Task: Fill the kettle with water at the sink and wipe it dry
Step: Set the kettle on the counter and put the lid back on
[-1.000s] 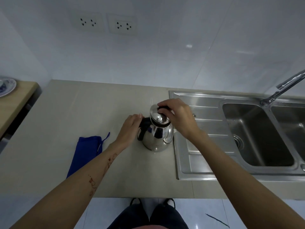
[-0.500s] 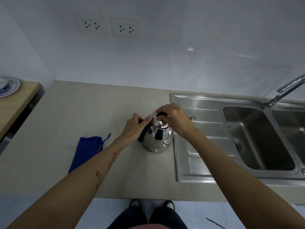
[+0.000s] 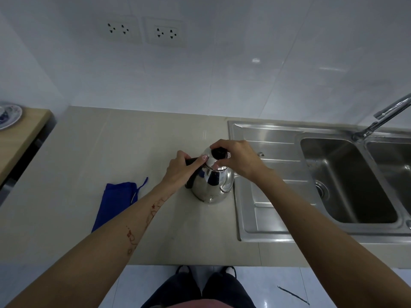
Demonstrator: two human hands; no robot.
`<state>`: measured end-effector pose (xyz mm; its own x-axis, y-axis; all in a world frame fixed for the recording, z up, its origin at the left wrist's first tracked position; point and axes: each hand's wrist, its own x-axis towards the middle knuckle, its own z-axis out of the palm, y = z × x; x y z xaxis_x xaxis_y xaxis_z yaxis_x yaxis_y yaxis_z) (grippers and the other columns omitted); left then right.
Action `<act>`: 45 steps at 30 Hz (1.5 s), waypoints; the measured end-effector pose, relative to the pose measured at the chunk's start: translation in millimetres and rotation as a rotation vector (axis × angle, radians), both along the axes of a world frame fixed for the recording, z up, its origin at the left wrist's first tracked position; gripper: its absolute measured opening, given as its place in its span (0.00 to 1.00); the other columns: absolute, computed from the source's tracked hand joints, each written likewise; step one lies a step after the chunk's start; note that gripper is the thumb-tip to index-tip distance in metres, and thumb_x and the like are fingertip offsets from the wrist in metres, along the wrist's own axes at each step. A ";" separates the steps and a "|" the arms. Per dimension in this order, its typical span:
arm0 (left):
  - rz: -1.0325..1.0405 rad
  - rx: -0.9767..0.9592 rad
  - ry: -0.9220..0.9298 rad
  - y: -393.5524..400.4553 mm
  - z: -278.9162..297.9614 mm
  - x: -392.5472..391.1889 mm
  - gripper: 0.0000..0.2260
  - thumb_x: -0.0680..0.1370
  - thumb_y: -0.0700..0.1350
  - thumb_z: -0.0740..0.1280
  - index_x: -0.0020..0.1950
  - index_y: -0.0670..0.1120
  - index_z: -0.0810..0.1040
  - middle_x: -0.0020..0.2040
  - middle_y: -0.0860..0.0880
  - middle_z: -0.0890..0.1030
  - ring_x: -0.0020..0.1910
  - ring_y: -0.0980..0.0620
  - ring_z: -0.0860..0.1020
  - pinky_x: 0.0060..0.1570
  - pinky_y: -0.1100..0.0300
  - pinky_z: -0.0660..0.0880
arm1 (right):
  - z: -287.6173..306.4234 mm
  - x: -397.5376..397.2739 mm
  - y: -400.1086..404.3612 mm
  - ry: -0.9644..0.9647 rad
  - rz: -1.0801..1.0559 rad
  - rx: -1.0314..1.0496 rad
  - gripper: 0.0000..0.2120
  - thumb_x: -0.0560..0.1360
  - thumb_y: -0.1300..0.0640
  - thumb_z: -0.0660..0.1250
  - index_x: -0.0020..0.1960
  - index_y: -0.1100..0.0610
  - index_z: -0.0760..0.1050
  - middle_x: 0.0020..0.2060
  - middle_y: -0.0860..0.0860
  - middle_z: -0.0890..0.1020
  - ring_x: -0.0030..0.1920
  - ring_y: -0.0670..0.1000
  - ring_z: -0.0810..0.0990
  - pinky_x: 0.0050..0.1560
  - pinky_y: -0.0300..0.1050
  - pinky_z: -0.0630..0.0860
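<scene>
Centrally, a steel kettle (image 3: 211, 185) stands upright on the beige bench (image 3: 89, 174), just beside the left edge of the steel sink (image 3: 266, 218), whose drainboard lies next to it and whose basins lie farther right. Both forearms reach forward from the lower corners of the view and meet over the kettle. The left hand (image 3: 181, 170) is curled around the black handle (image 3: 191, 172) on the kettle's left side, fingers wrapped over its upper part and the thumb stretched toward the lid (image 3: 211, 161), its nail at the lid's edge. The right hand (image 3: 240, 160) arches over the top from the right, wrist bent; its fingers and thumb pinch the black knob (image 3: 219, 152) on the lid. Whether the lid is seated or slightly raised cannot be told. Reddish drawn marks run along the inner left forearm; no words can be read in them. A small pale patterned patch shows beside the knob, too small to read. No brand or lettering is legible on the kettle. A folded blue cloth (image 3: 115, 205) lies on the bench to the left of the kettle, apart from it. A tap (image 3: 382, 118) rises at the far right above the basins. Two wall sockets (image 3: 142, 31) sit on the white tiles above.
</scene>
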<state>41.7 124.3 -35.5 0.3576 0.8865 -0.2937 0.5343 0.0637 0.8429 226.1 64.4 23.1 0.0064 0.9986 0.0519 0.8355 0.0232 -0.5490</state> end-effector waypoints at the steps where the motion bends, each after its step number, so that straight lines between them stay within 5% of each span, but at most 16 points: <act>1: 0.008 -0.001 -0.001 0.0 -0.2 0.6 0.27 0.73 0.66 0.67 0.53 0.43 0.70 0.48 0.46 0.78 0.43 0.52 0.76 0.36 0.62 0.67 | 0.7 -0.1 1.2 0.000 0.005 0.000 0.23 0.64 0.56 0.80 0.58 0.56 0.79 0.48 0.53 0.85 0.50 0.54 0.82 0.52 0.45 0.78; 15: 0.047 -0.056 -0.001 4.5 -2.6 4.6 0.26 0.73 0.63 0.70 0.53 0.42 0.69 0.47 0.48 0.76 0.42 0.54 0.74 0.37 0.61 0.67 | -8.5 1.8 7.9 -0.003 0.008 0.024 0.20 0.62 0.55 0.79 0.53 0.54 0.80 0.43 0.51 0.84 0.44 0.53 0.81 0.47 0.50 0.79; 28: 0.110 -0.116 -0.058 3.5 4.9 5.3 0.21 0.71 0.62 0.72 0.46 0.47 0.70 0.43 0.50 0.77 0.43 0.54 0.75 0.39 0.60 0.68 | -15.0 7.8 6.7 -0.003 0.093 0.031 0.20 0.66 0.53 0.78 0.55 0.56 0.77 0.44 0.50 0.81 0.43 0.49 0.75 0.43 0.42 0.71; 41: 0.178 -0.035 -0.086 -8.0 4.7 8.2 0.21 0.73 0.58 0.73 0.53 0.43 0.72 0.46 0.49 0.77 0.43 0.55 0.75 0.37 0.65 0.68 | -12.4 4.6 -0.7 0.043 0.062 -0.002 0.24 0.67 0.52 0.77 0.61 0.56 0.76 0.52 0.52 0.82 0.52 0.53 0.79 0.55 0.49 0.77; 45: 0.274 0.142 -0.172 -17.3 -12.8 -10.9 0.17 0.77 0.50 0.70 0.58 0.39 0.73 0.53 0.45 0.76 0.50 0.50 0.76 0.46 0.62 0.75 | -3.0 -13.7 -1.8 0.134 -0.058 0.106 0.21 0.73 0.53 0.72 0.64 0.55 0.75 0.61 0.50 0.79 0.59 0.53 0.77 0.60 0.49 0.75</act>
<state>30.8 107.0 -48.3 0.1343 0.9841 -0.1164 0.3634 0.0604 0.9297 212.4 62.5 20.1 0.0773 0.9854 0.1516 0.7568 0.0410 -0.6524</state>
